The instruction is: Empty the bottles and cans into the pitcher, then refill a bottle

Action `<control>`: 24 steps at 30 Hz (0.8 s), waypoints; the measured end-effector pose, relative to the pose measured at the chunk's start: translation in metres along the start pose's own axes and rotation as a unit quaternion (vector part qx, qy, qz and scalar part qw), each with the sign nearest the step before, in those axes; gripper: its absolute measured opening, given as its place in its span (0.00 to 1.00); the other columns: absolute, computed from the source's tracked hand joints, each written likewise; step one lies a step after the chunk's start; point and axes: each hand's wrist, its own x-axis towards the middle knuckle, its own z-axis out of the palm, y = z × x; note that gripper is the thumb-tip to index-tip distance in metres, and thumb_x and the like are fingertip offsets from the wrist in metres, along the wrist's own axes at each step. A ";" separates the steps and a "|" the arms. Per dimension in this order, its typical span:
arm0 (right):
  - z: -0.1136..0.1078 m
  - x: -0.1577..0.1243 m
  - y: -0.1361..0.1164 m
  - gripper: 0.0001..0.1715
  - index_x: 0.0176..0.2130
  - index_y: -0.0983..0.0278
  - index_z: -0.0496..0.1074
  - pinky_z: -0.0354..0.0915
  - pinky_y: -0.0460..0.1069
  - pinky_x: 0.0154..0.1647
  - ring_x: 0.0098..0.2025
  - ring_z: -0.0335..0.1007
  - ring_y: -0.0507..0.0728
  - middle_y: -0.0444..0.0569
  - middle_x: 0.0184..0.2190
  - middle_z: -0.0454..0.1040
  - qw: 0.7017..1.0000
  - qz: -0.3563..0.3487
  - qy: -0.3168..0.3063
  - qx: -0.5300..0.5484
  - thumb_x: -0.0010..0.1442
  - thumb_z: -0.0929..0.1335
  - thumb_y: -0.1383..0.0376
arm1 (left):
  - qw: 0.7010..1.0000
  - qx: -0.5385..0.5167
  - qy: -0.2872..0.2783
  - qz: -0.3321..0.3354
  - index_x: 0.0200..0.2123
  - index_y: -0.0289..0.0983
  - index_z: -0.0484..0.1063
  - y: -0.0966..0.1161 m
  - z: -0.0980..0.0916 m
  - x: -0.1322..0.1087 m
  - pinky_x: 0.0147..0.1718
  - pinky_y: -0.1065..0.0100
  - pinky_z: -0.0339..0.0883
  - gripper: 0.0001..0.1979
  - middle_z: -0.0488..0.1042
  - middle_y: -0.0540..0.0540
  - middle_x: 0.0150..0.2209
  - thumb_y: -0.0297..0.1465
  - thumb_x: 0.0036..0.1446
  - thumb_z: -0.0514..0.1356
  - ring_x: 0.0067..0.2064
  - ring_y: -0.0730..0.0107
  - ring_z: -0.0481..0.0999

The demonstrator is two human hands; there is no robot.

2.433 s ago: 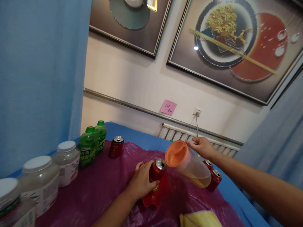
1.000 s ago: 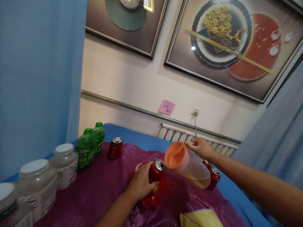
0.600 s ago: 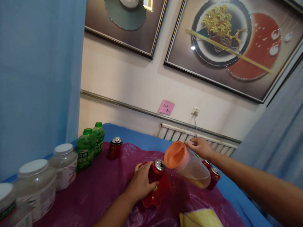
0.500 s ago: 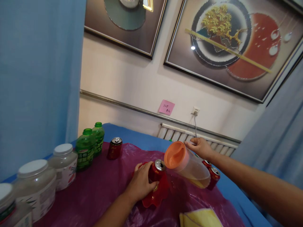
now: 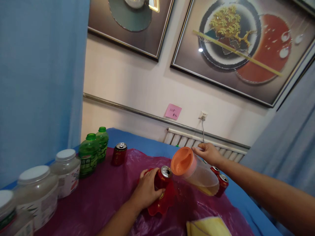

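Observation:
My left hand is wrapped round a red drink can whose top is open. Under the can lies a red dish with a wavy edge. To the right, my right hand grips a clear plastic pitcher on its far side; the handle is mostly hidden. The pitcher tilts toward the can, its orange lid close beside the can's top but apart from it. A little yellowish liquid rests low in the pitcher. No stream shows clearly between lid and can.
Lidded clear jars and green bottles line the left side. Another red can stands at the back, and more cans behind the pitcher. A yellow cloth lies in front on the purple plastic sheet.

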 end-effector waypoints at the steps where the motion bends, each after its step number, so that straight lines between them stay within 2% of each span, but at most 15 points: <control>1: 0.000 0.000 0.000 0.31 0.19 0.58 0.46 0.40 0.48 0.22 0.20 0.42 0.48 0.37 0.17 0.45 1.000 0.001 0.000 0.000 0.54 0.64 0.42 | 1.000 0.001 -0.002 0.000 0.58 0.40 0.68 0.000 0.000 0.000 0.64 0.45 0.54 0.36 0.77 0.40 0.56 0.30 0.42 0.71 0.59 0.46 0.72; 6: 0.000 -0.001 0.000 0.31 0.19 0.58 0.47 0.40 0.48 0.21 0.20 0.42 0.48 0.37 0.17 0.45 1.000 -0.010 0.005 -0.012 0.55 0.64 0.43 | 1.000 0.004 -0.018 0.000 0.59 0.38 0.67 0.000 -0.001 0.000 0.65 0.44 0.52 0.37 0.76 0.38 0.57 0.30 0.43 0.71 0.60 0.46 0.72; 18: 0.002 0.000 0.006 0.31 0.19 0.58 0.47 0.40 0.48 0.22 0.21 0.42 0.49 0.38 0.17 0.46 1.000 -0.009 -0.001 -0.001 0.56 0.64 0.42 | 1.000 0.003 -0.012 0.002 0.58 0.41 0.68 0.003 -0.003 0.000 0.65 0.44 0.52 0.36 0.76 0.39 0.56 0.30 0.43 0.70 0.60 0.46 0.72; 24: 0.001 -0.001 0.004 0.31 0.19 0.58 0.47 0.40 0.48 0.22 0.21 0.42 0.48 0.38 0.17 0.45 1.000 -0.004 0.001 -0.004 0.55 0.64 0.42 | 1.000 -0.001 -0.017 0.004 0.58 0.39 0.67 0.003 -0.002 0.001 0.65 0.43 0.51 0.36 0.76 0.38 0.57 0.29 0.43 0.70 0.60 0.46 0.72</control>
